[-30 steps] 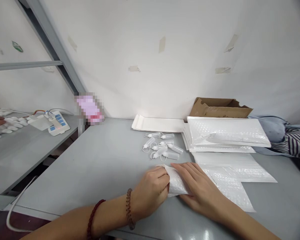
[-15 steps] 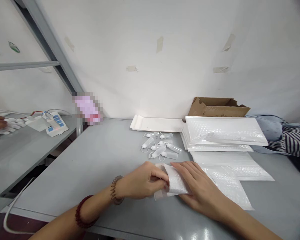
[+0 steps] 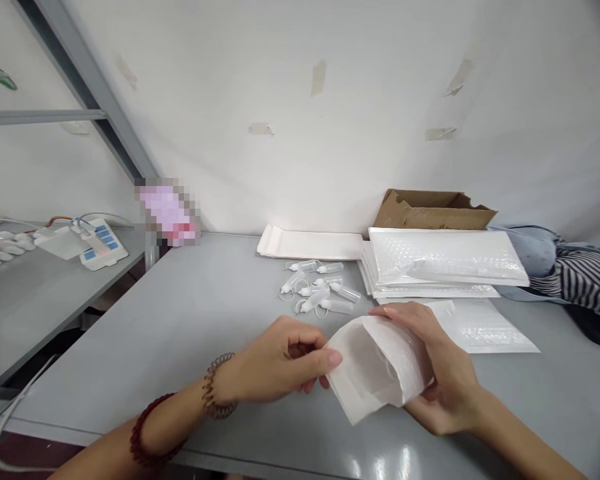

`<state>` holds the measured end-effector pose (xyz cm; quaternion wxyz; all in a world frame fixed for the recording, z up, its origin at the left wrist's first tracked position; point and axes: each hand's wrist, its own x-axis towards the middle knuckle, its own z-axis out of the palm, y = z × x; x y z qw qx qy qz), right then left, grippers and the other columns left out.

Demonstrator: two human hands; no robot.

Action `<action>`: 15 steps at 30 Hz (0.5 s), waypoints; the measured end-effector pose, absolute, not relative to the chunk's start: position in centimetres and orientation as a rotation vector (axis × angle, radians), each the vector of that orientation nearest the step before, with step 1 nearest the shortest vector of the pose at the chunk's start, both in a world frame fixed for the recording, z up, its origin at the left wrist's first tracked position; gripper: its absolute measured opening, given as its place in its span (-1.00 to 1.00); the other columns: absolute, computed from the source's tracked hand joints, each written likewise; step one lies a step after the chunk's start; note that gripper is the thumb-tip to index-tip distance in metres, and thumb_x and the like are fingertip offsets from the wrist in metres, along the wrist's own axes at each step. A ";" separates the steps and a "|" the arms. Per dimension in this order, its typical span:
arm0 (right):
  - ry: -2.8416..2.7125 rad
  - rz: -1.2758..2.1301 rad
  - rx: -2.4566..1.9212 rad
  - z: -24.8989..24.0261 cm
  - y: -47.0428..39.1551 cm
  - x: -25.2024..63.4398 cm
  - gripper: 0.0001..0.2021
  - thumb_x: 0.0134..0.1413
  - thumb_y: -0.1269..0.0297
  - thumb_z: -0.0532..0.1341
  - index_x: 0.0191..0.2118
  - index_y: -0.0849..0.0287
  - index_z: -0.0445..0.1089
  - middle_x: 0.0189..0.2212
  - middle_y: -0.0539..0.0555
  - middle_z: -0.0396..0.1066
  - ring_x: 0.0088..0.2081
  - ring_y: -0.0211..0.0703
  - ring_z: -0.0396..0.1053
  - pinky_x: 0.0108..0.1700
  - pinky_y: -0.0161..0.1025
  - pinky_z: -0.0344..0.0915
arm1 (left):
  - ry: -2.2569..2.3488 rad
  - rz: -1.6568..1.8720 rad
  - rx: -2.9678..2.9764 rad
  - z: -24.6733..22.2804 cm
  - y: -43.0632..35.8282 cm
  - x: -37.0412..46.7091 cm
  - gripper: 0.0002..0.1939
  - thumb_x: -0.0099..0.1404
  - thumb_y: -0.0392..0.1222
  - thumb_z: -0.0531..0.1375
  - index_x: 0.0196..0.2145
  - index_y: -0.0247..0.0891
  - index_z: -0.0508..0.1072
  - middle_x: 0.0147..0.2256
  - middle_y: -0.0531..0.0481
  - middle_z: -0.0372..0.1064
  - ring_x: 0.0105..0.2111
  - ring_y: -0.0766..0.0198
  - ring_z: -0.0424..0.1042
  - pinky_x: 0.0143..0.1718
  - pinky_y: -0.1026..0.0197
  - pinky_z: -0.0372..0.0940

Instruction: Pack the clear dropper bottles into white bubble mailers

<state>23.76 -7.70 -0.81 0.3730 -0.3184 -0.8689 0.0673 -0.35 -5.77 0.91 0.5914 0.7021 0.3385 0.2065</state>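
A white bubble mailer is held up over the grey table with its mouth gaping toward me. My right hand wraps around its right side, fingers behind and thumb underneath. With thumb and fingers, my left hand pinches the mailer's flap at the left edge. Just beyond my hands lie several small clear dropper bottles with white tips and looped cap straps, in a loose cluster. Whether anything sits inside the mailer cannot be made out.
A stack of bubble mailers lies at the right, with another mailer in front. Flat white sleeves and a cardboard box stand by the wall. Striped cloth lies far right. A white device sits on the left table.
The mailer has come up off the table and its mouth has been spread wide. My left hand has moved from inside the opening to the flap; my right hand has shifted right.
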 end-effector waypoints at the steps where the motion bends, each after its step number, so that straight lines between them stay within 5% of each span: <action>1: -2.218 0.185 -0.801 -0.8 -7.7 23.8 -0.28 -0.09 0.38 0.15 0.23 0.08 -0.10 0.00 0.21 0.26 0.01 0.21 0.26 -0.04 0.14 0.21 | 0.775 0.515 1.665 0.9 -6.2 -0.2 -0.58 0.30 -0.03 0.09 -0.63 -0.31 0.28 -0.67 0.09 0.23 -0.65 0.44 0.20 -0.61 0.39 0.14; 8: -2.421 0.068 -0.814 -0.5 -7.4 23.8 -0.27 0.00 0.30 0.09 0.29 0.22 -0.20 0.25 0.35 -0.04 0.22 0.32 0.00 0.12 0.29 0.02 | 0.665 0.719 1.704 1.5 -7.6 -0.3 -0.55 0.38 -0.10 0.00 -0.63 -0.31 0.31 -0.65 0.05 0.29 -0.63 0.41 0.26 -0.56 0.37 0.15; 12: -2.484 0.054 -0.809 -0.7 -7.5 23.6 -0.22 0.00 0.35 0.01 0.33 0.29 -0.34 0.31 0.33 -0.24 0.27 0.32 -0.12 0.13 0.26 0.04 | 0.576 0.823 1.668 1.9 -7.7 -0.3 -0.59 0.35 -0.18 0.06 -0.65 -0.31 0.28 -0.66 0.12 0.12 -0.63 0.45 0.08 -0.58 0.36 0.03; 15: -2.401 0.083 -0.853 -1.6 -7.8 23.7 -0.26 0.02 0.28 0.00 0.32 0.22 -0.29 0.27 0.28 -0.09 0.22 0.32 0.00 0.10 0.24 0.11 | 0.504 0.819 1.625 2.1 -8.0 -0.3 -0.64 0.33 -0.22 0.08 -0.63 -0.31 0.30 -0.62 0.14 0.01 -0.59 0.44 0.00 -0.55 0.34 0.01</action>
